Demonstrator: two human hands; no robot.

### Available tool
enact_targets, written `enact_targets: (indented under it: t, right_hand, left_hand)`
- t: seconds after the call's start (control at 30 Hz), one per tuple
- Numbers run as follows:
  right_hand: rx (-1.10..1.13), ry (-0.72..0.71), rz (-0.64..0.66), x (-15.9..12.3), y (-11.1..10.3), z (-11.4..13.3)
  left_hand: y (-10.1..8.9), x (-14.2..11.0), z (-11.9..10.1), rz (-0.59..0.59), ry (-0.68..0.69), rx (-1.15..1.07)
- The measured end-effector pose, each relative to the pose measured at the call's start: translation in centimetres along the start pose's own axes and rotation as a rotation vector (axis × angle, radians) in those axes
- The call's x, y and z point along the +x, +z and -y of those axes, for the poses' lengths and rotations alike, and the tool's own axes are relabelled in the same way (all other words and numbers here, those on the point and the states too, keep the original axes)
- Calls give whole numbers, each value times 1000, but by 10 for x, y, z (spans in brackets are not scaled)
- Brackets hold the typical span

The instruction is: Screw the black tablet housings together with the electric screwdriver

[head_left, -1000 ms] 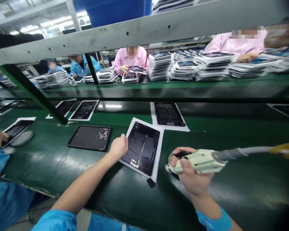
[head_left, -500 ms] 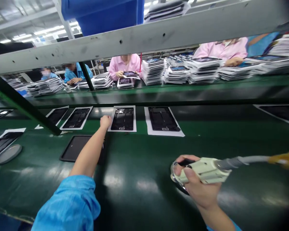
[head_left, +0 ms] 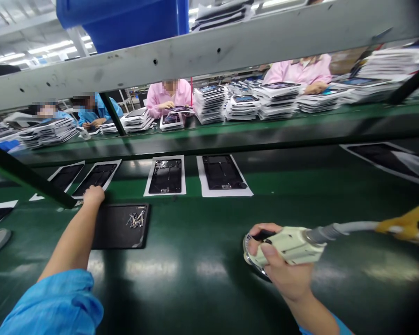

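Right hand [head_left: 284,260] clasps the pale tool [head_left: 295,244]; left hand [head_left: 94,196], grip unclear, is at the dark panel [head_left: 97,179].

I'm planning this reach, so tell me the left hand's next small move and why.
With the left hand, I'd probably pinch the near edge of the sheet under the panel: the hand is at that edge, any grip is hidden, and the right hand holds the tool.

Green tabletop [head_left: 195,270] looks open between black tray [head_left: 117,225] and handheld tool [head_left: 293,245]; slanted post [head_left: 24,174], seemingly solid, blocks left.
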State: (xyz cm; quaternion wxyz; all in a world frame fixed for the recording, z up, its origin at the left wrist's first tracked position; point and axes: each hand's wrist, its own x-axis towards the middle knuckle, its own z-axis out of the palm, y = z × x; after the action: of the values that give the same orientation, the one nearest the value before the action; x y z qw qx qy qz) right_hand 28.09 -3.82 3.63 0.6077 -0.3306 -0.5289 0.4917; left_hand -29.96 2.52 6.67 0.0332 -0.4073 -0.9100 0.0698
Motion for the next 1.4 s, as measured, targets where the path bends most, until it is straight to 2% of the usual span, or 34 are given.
enact_targets:
  t: [0.13, 0.27, 0.37, 0.5, 0.57, 0.63, 0.7, 0.73, 0.77, 0.8, 0.83, 0.9, 0.93, 0.97, 1.0, 1.03, 1.1, 1.2, 1.27, 1.3, 1.37, 1.4]
  right_hand:
    - [-21, -3, 14, 2, -1, -2]
    - [-51, 0, -19, 2, -2, -4]
    - [-92, 8, -42, 3, -1, -6]
    - [-176, -35, -48, 12, -1, -12]
    - [-250, -129, -68, 17, -4, -14]
    - [-367, -342, -209, 15, -7, -11]
    - [-457, -614, -406, 3, -6, -2]
    - [-464, -701, -442, -6, -2, 3]
    - [-437, -719, -421, -16, 4, 9]
    - [-394, -628, -301, -27, 13, 13]
    - [-312, -416, -133, -36, 24, 17]
    - [-45, 208, 116, -49, 47, 20]
    - [110, 457, 185, -53, 57, 18]
    - [229, 623, 223, -55, 64, 16]
    - [309, 723, 230, -56, 68, 13]
    - [345, 766, 217, -56, 68, 11]
    - [293, 752, 170, -60, 60, 7]
    - [144, 725, 207, -71, 31, 7]
    - [56, 713, 315, -79, 9, 8]
    - [-25, 675, 374, -83, -2, 7]
    - [-293, 527, 456, -88, -21, 2]
    - [-469, 423, 435, -91, -29, -2]
  left_hand:
    - [-6, 3, 1, 56, -44, 41]
    - [-24, -4, -8, 22, -44, 71]
    - [-46, -18, -22, -99, -14, 96]
    - [-83, -40, -50, -307, 115, 122]
    - [-99, -57, -68, -357, 167, 118]
    - [-110, -80, -88, -430, 248, 102]
    - [-114, -115, -107, -532, 365, 74]
    - [-113, -136, -116, -585, 430, 54]
    - [-111, -160, -124, -632, 498, 29]
    - [-107, -186, -130, -674, 572, -5]
    - [-102, -213, -136, -711, 644, -53]
    - [-88, -271, -145, -771, 830, -178]
    - [-80, -299, -149, -753, 949, -229]
    - [-71, -327, -152, -733, 1059, -278]
    - [-62, -353, -156, -696, 1146, -319]
    - [-52, -377, -160, -645, 1224, -351]
    - [-33, -418, -168, -568, 1327, -398]
    - [-11, -452, -176, -478, 1457, -537]
    - [-5, -449, -172, -373, 1500, -664]
    - [-4, -439, -166, -314, 1477, -718]
    - [-3, -402, -147, -232, 1319, -765]
    - [-3, -376, -135, -226, 1197, -756]
